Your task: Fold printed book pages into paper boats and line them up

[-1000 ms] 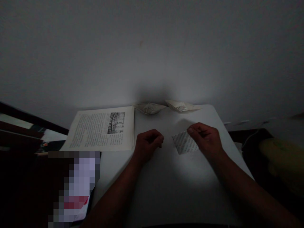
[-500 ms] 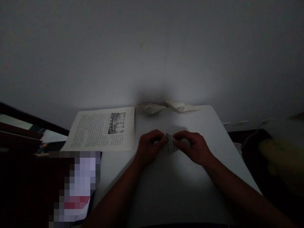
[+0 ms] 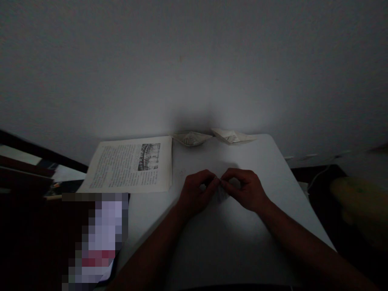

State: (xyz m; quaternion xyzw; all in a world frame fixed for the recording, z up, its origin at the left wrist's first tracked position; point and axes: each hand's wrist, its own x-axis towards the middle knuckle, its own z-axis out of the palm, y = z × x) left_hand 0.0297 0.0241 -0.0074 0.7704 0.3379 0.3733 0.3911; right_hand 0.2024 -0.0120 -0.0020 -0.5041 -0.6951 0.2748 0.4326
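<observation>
My left hand (image 3: 198, 189) and my right hand (image 3: 243, 186) meet above the middle of the white table (image 3: 200, 242). Both pinch a small piece of folded printed paper (image 3: 222, 195) between thumb and forefinger. The fingers hide most of the paper; only its lower part shows, dim and in shadow. Beyond my hands, against the wall, stand two folded paper boats (image 3: 192, 139), made of printed paper.
A stack of printed pages (image 3: 121, 165) with a dark picture lies at the table's back left. Nearer, a phone-like device with a blurred-out screen (image 3: 104, 230) sits at the left edge. A wall (image 3: 194, 72) rises behind the table. A yellowish object (image 3: 360, 202) is off to the right.
My left hand has moved slightly right, so the fingertips of both hands now meet. Less of the folded paper shows between them. The boats and pages have stayed put.
</observation>
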